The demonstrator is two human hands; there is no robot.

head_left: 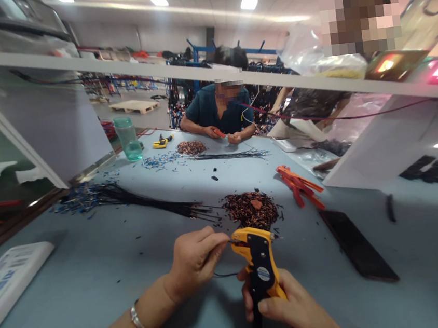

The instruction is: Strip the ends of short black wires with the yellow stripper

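Ceiling lights [158,0] shine along the top of the frame, above a pale blue bench [108,264] that spreads across the lower part. Near the bottom centre, the right hand [286,303] wraps around the handles of a yellow-and-black wire stripper [262,261], its head pointing up. Just left of it, the left hand [197,255] pinches a thin black wire [226,275] between thumb and fingers at the tool's mouth. Right of centre, a pile of dark, coppery offcuts [247,208] lies just beyond the tool, and a bundle of black wires [149,205] stretches toward it from the left. Orange-red pliers [299,187] and a dark phone [358,246] lie at the right. Toward the upper centre sits a co-worker [216,107].
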